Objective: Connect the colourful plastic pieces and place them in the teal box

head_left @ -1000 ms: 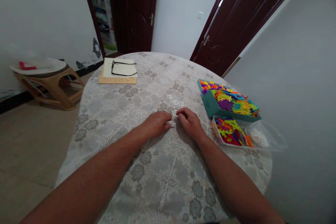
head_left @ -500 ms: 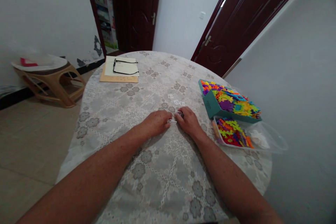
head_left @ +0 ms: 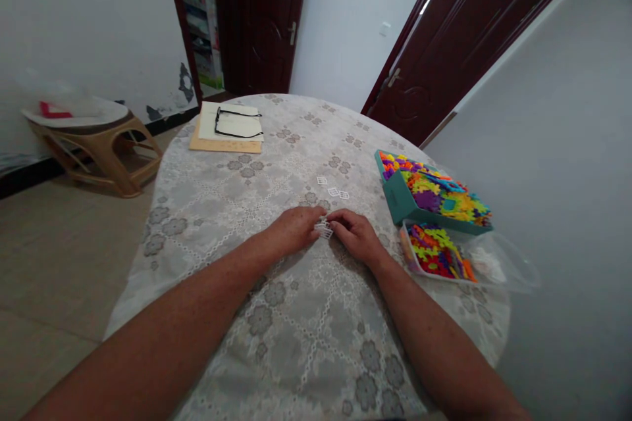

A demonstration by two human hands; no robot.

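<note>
My left hand (head_left: 295, 228) pinches a bunch of white grid pieces (head_left: 324, 230) between thumb and fingers, over the tablecloth (head_left: 306, 316) right in front of me; my right hand (head_left: 357, 235) has its fingers curled at the bunch's other side, though I can't tell whether they grip. I'd judge the job partway: these are gathered, joined or not I can't make out, while three loose squares (head_left: 333, 192) lie just beyond.

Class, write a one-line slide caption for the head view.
Left hand holds white lattice pieces, right hand at their edge, over a flowered tablecloth.
</note>
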